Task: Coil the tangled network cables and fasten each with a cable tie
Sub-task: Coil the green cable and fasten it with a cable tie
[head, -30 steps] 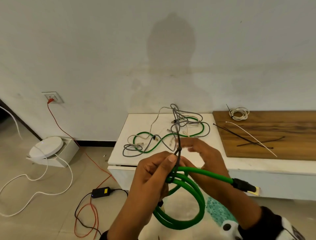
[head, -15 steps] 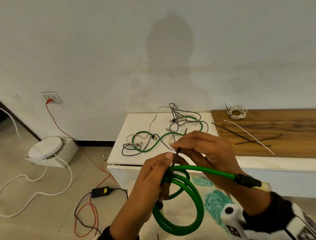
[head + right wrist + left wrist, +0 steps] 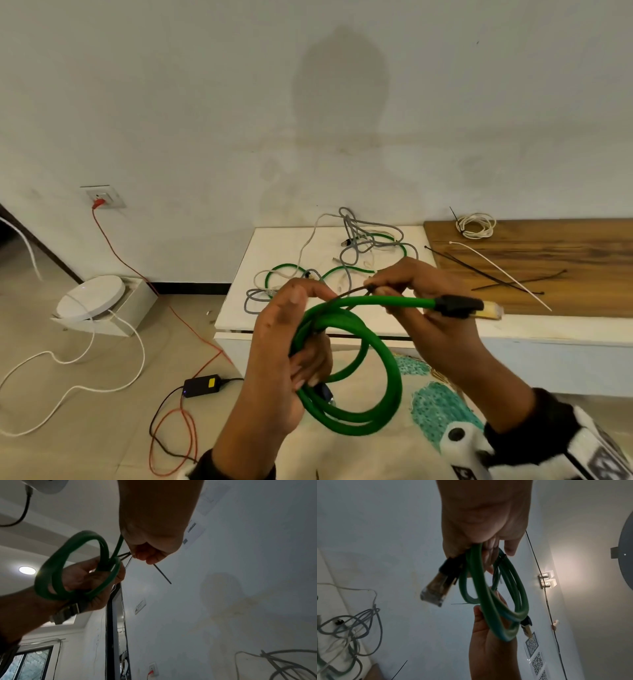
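A thick green network cable (image 3: 376, 387) is wound into a coil in front of me. My left hand (image 3: 291, 349) grips the coil's upper left side, fingers curled round the strands. A thin black cable tie (image 3: 349, 294) runs from the coil to my right hand (image 3: 411, 284), which pinches it beside the cable's straight end. That end carries a black boot and clear plug (image 3: 472, 306). In the right wrist view the cable tie (image 3: 162, 574) sticks out past my fingertips (image 3: 150, 557). The left wrist view shows the coil (image 3: 496, 595) and plug (image 3: 435, 591).
A tangle of grey, white and green cables (image 3: 335, 260) lies on the white bench (image 3: 274, 246). On the wooden board (image 3: 548, 260) lie a tied white coil (image 3: 476, 225) and loose black and white ties (image 3: 496, 274). On the floor are a power adapter (image 3: 202, 385) and cords.
My right hand has drawn the black tie's tail from upright above the coil over to the right. The plug end has swung up and right.
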The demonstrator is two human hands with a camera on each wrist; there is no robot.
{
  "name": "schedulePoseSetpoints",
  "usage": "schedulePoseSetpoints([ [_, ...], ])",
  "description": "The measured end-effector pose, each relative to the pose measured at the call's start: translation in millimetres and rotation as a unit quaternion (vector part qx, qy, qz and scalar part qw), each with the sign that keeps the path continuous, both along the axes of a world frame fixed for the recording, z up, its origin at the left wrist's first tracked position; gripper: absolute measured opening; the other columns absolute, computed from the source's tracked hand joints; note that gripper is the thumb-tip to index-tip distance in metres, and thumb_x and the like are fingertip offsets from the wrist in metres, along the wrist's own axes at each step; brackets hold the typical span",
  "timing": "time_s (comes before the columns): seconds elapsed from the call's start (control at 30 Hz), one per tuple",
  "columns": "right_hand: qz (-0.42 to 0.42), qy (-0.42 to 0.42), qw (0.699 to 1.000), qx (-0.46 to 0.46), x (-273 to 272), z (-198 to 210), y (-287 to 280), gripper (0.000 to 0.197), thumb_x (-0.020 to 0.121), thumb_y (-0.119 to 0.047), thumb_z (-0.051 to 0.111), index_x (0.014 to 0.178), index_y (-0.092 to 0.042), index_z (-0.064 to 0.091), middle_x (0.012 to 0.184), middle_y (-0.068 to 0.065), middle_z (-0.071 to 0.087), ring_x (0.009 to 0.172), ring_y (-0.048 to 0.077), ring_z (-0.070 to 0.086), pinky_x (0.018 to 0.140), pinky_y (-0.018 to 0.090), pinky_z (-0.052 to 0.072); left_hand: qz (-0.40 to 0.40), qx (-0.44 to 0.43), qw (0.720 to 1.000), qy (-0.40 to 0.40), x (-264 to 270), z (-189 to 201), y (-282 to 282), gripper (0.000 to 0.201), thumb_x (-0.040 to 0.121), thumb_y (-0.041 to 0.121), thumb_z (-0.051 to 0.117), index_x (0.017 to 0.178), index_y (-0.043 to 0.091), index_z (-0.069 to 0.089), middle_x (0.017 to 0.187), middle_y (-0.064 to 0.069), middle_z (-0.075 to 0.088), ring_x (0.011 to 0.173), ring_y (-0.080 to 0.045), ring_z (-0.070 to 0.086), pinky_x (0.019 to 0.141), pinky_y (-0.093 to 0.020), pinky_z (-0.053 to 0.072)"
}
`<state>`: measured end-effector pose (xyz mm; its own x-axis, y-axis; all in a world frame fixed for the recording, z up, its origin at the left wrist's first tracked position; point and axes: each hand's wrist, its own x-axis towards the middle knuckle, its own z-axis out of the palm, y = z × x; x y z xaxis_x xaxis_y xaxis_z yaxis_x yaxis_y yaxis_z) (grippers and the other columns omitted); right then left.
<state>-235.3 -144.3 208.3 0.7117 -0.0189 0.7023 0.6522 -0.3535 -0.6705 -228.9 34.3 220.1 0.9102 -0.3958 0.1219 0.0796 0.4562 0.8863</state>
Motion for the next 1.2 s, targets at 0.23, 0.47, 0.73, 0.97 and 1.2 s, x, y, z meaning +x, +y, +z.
schedulePoseSetpoints([
  [0.23,-0.01,0.011,1.0,0.011,-6,1,2,0.009,0.087,-0.025,0.058,0.093,-0.025,0.065,0.089,-0.025,0.064,0.08,0.0,0.062,0.068,0.01,0.046,-0.035,-0.057,0.997,0.023,4,-2,5,0.042,0.066,0.039,0.08,0.081,0.006,0.057,0.034,0.006,0.034,0.024,-0.002,0.025,0.035,-0.01,0.029],
  [0.47,0.103,0.276,0.933,0.206,-16,2,31,0.014,0.085,-0.021,0.061,0.083,-0.007,0.061,0.072,0.009,0.065,0.067,0.017,0.061,0.063,0.022,0.052,-0.047,-0.084,0.995,0.014,0,3,0,0.033,0.07,0.036,0.077,0.075,0.01,0.057,0.035,0.007,0.035,0.025,-0.002,0.024,0.035,-0.011,0.029],
  [0.73,0.103,0.434,0.787,0.427,-38,14,56,0.02,0.096,-0.017,0.041,0.091,-0.007,0.057,0.059,0.009,0.059,0.054,0.018,0.056,0.062,0.03,0.049,0.105,-0.09,0.986,0.093,1,-4,-6,0.02,0.081,0.029,0.062,0.072,0.013,0.053,0.031,0.006,0.027,0.023,-0.005,0.02,0.034,-0.013,0.022],
  [0.97,0.024,0.483,0.69,0.539,-28,13,68,0.029,0.09,-0.014,0.04,0.062,-0.016,0.043,0.041,-0.003,0.033,0.033,0.01,0.029,0.047,0.025,0.031,0.169,-0.062,0.976,0.119,1,-12,-18,0.012,0.078,0.022,0.054,0.078,0.011,0.059,0.031,0.002,0.024,0.025,-0.008,0.02,0.036,-0.018,0.026],
  [1.2,0.007,0.5,0.675,0.542,-19,17,66,0.028,0.09,-0.017,0.039,0.062,-0.017,0.04,0.036,-0.004,0.023,0.027,0.01,0.025,0.039,0.022,0.028,0.09,-0.096,0.984,0.121,6,-12,-12,0.014,0.084,0.021,0.053,0.084,0.008,0.056,0.039,0.002,0.027,0.03,-0.007,0.026,0.036,-0.02,0.033],
])
